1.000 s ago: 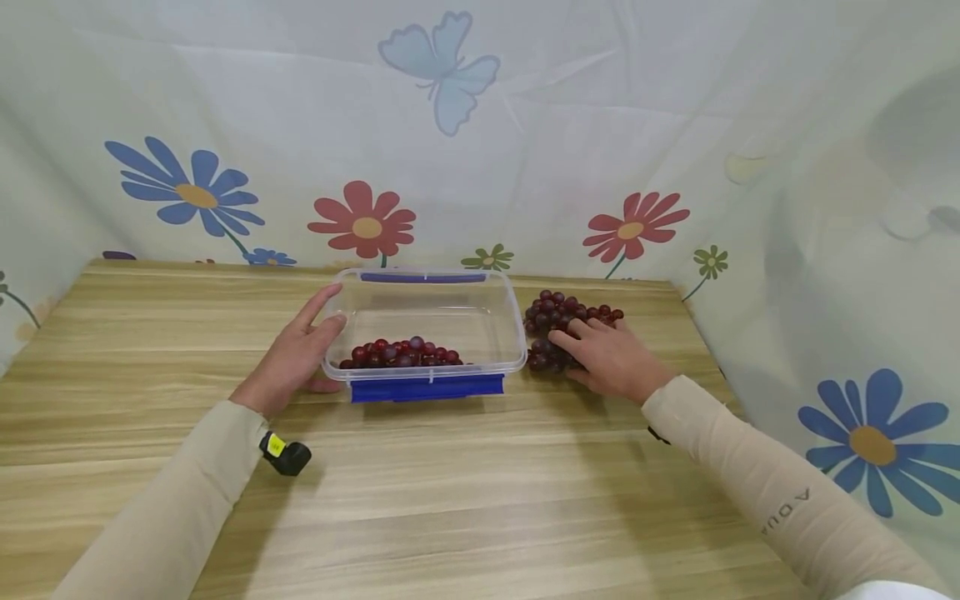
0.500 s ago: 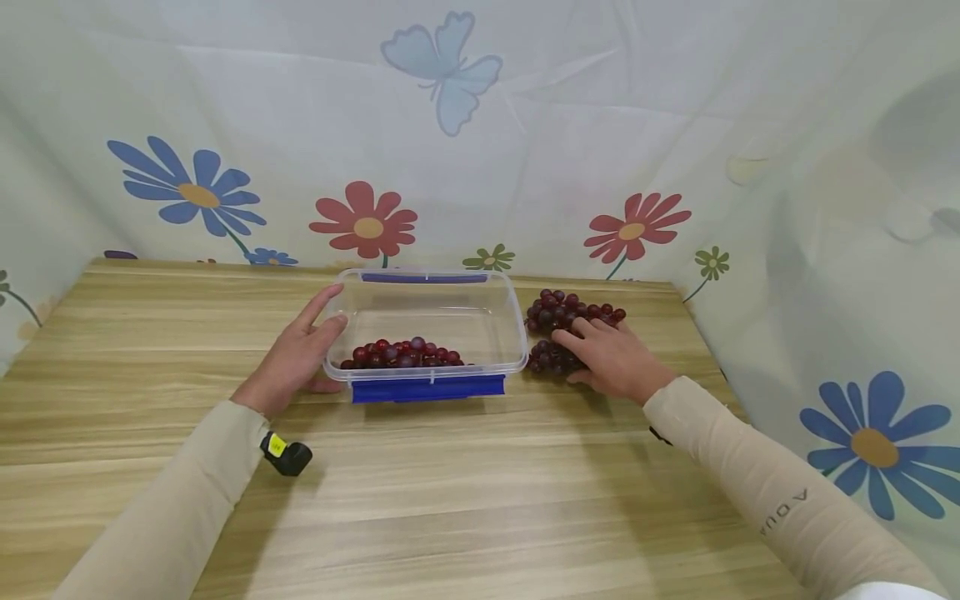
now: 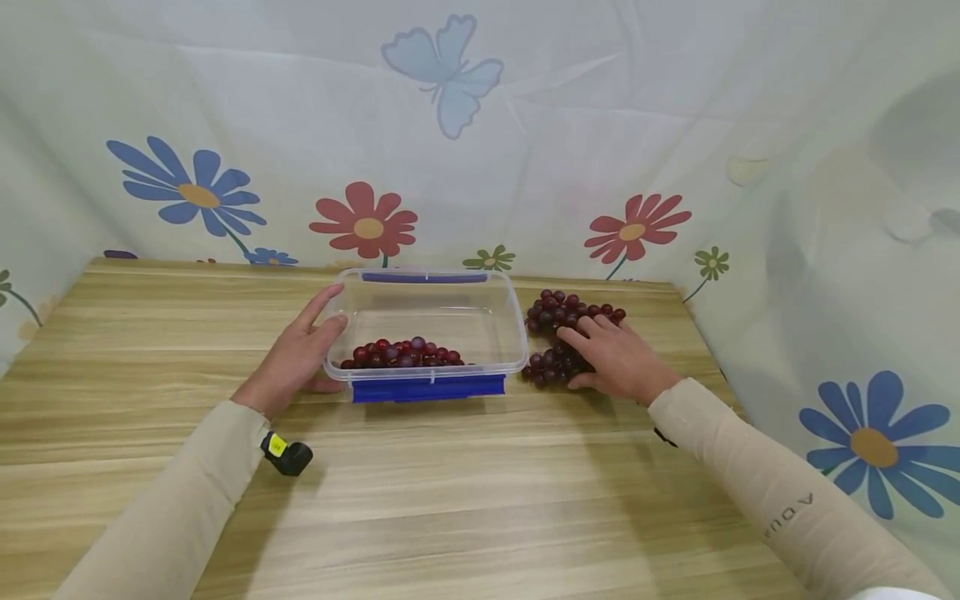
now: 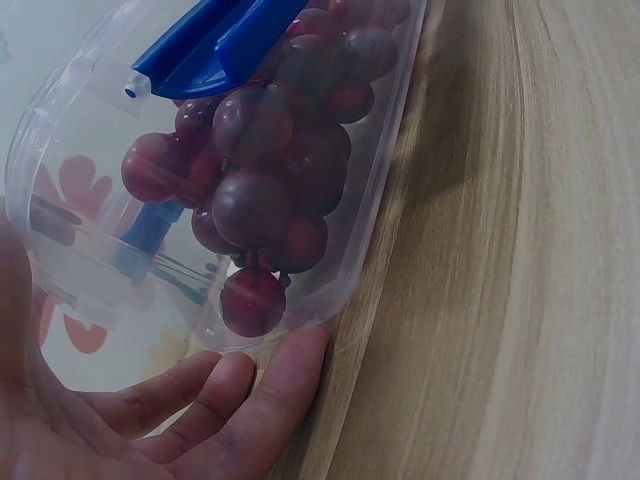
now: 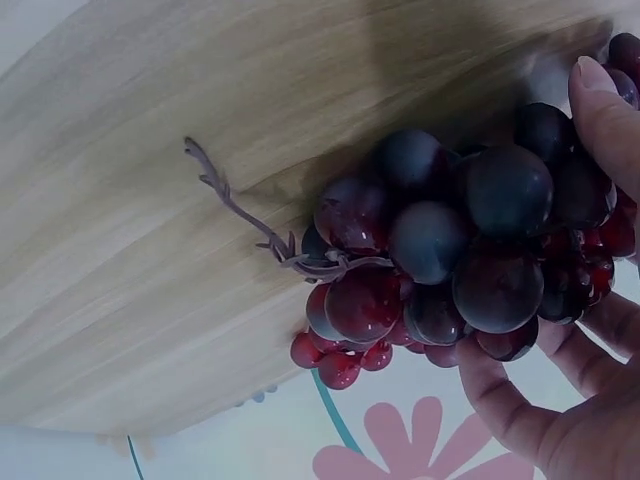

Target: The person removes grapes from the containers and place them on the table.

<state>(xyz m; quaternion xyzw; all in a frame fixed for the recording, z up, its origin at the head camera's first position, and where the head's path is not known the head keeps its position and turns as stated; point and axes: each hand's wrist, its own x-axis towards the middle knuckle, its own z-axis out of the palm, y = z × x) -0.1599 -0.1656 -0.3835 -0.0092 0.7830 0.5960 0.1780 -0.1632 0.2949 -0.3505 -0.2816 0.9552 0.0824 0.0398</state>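
Note:
A clear plastic food container (image 3: 427, 373) with blue clasps stands lidless on the table, a bunch of red grapes (image 3: 401, 354) lying along its near side. My left hand (image 3: 292, 354) rests against the container's left end, thumb at the rim; in the left wrist view its fingers (image 4: 285, 385) touch the outer wall low down. To the right of the container, my right hand (image 3: 618, 358) grips a bunch of dark grapes (image 3: 551, 367). The right wrist view shows thumb and fingers around these grapes (image 5: 500, 190), a bare stem (image 5: 235, 205) trailing off. The palm is partly out of view.
Just behind the gripped bunch lies another grape bunch (image 3: 551, 308), close to the container's right wall. The wooden table (image 3: 450, 500) ends at a printed flower curtain (image 3: 495, 192) at the back and sides. A small black device (image 3: 288, 457) sits on the left wrist.
My right hand has drawn the nearer dark grape bunch slightly toward the front, widening the gap from the bunch behind it. The left hand and container stay in place.

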